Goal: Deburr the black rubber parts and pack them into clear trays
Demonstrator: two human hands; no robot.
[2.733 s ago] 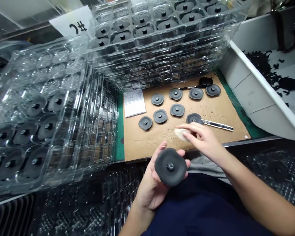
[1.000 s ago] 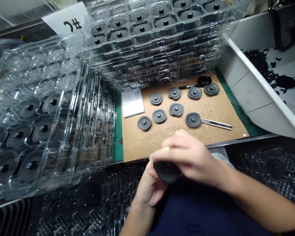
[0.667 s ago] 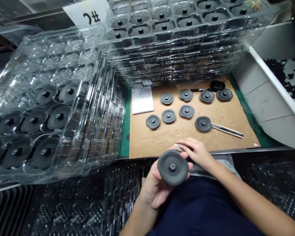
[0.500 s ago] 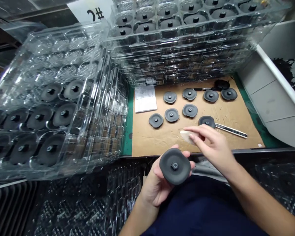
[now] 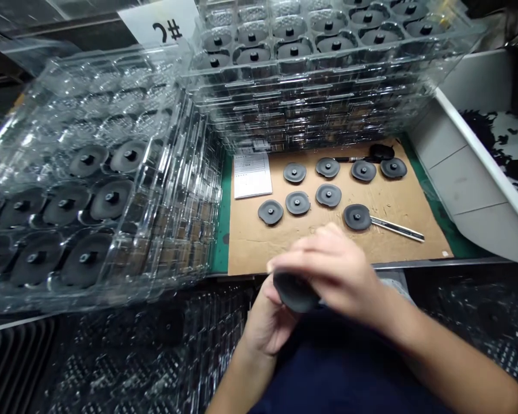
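My left hand (image 5: 265, 322) is closed around a round black rubber disc (image 5: 292, 293), held over my lap in front of the table edge. My right hand (image 5: 332, 273) lies across the top of that disc with fingers curled and blurred by motion; the pale pad seen in it earlier is hidden. Several more black discs (image 5: 297, 202) with centre studs lie in two rows on a brown cardboard sheet (image 5: 250, 247).
Stacks of clear plastic trays (image 5: 125, 172) holding discs stand at the left and at the back (image 5: 311, 75). A slim knife (image 5: 397, 229) and a paper slip (image 5: 252, 175) lie on the cardboard. A white bin (image 5: 470, 167) with black scraps is at the right.
My right hand has come down from above the cardboard onto the disc, covering most of it. The left hand keeps hold of the disc.
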